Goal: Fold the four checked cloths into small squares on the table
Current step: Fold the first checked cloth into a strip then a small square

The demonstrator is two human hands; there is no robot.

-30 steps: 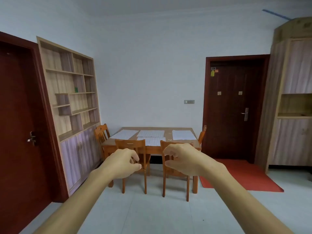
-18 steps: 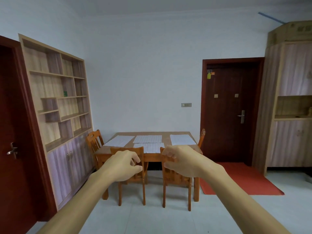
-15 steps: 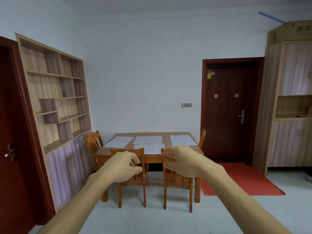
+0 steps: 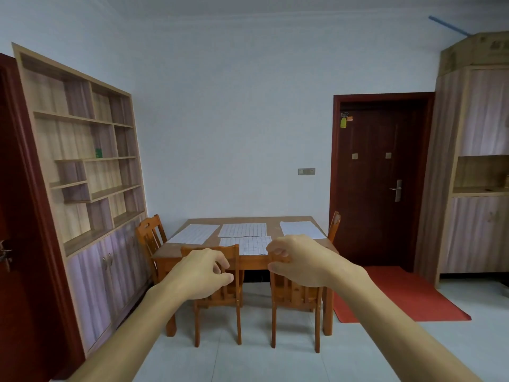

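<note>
Several pale checked cloths lie flat and unfolded on a wooden table across the room: one at the left, one in the middle at the back, one in front of it, one at the right. My left hand and my right hand are held out in the air well short of the table, fingers loosely curled and apart, holding nothing.
Two wooden chairs stand at the table's near side, one at the left end, one at the right end. A shelf unit lines the left wall. A red mat lies before a dark door.
The view has come slightly closer to the table, which looks a little larger. Both hands stay raised in the same loose pose.
</note>
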